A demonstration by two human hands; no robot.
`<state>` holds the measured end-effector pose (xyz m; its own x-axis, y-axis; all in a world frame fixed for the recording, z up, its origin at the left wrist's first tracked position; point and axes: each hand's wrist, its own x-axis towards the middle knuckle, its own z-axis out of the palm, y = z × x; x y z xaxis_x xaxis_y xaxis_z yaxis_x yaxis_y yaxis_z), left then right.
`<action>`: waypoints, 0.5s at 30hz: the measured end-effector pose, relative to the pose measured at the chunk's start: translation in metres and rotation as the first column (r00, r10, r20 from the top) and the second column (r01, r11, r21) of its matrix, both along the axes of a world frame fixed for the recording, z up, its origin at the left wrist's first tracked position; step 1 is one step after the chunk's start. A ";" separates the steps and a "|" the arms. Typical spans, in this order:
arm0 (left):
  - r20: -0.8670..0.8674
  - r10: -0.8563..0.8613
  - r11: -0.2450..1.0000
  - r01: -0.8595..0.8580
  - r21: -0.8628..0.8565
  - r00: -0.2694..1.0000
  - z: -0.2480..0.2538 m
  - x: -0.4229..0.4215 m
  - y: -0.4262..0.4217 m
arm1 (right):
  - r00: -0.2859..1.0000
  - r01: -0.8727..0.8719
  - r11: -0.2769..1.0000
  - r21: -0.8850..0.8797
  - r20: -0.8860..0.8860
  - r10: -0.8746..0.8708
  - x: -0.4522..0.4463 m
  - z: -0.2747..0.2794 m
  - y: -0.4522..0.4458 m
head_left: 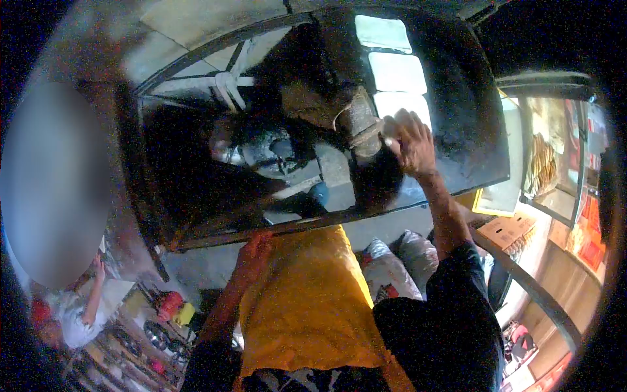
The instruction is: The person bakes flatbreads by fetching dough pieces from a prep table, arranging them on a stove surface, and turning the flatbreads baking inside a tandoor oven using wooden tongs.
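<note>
Here, right hand (413, 145) over white square (396, 102), left hand (256, 252) at table edge (372, 212), both grips unclear, room rightward

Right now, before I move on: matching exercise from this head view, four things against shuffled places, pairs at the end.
1. Bare right hand
2. Bare left hand
3. Orange-yellow cloth
4. Farthest white rounded-rectangular slab

A. Between the two forearms
B. At the far end of a row of three
C. Partly covering the nearest slab
D. At the near edge of the dark-topped table

Pairs: 1-C, 2-D, 3-A, 4-B
</note>
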<state>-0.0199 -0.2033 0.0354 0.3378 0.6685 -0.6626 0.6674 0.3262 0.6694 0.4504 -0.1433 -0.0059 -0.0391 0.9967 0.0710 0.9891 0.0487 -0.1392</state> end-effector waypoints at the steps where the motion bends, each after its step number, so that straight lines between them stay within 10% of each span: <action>1: 0.002 0.000 1.000 0.000 0.003 1.000 0.008 -0.003 0.003 | 0.996 0.092 0.995 -0.028 0.021 -0.091 -0.007 0.002 -0.009; 6: 0.052 0.101 0.989 -0.095 -0.109 0.993 -0.058 -0.090 -0.021 | 0.980 0.197 0.977 0.081 0.017 -0.199 -0.008 -0.006 0.002; 11: 0.085 0.415 0.909 -0.416 -0.009 0.906 -0.030 -0.185 0.017 | 0.721 0.453 0.865 -0.217 -0.481 -0.498 -0.053 0.041 0.009; 13: 0.558 0.549 0.767 -0.640 -0.040 0.623 -0.065 -0.276 0.034 | 0.867 0.426 0.904 0.021 -0.295 -0.401 -0.081 0.024 -0.006; 14: 0.059 0.582 0.799 -0.584 0.146 0.811 -0.006 -0.298 0.063 | 0.928 -0.001 0.994 0.108 0.370 -0.039 -0.087 0.010 -0.031; 15: 0.312 0.789 0.559 -0.829 -0.004 0.530 -0.038 -0.358 0.068 | 0.979 0.204 0.967 0.153 -0.022 -0.203 -0.131 0.013 -0.044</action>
<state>-0.3780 -0.1354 -0.0022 -0.2580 0.8098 -0.5269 -0.0356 0.5371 0.8428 0.3195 -0.1868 0.0070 0.1643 0.9607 0.2237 0.9796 -0.1323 -0.1514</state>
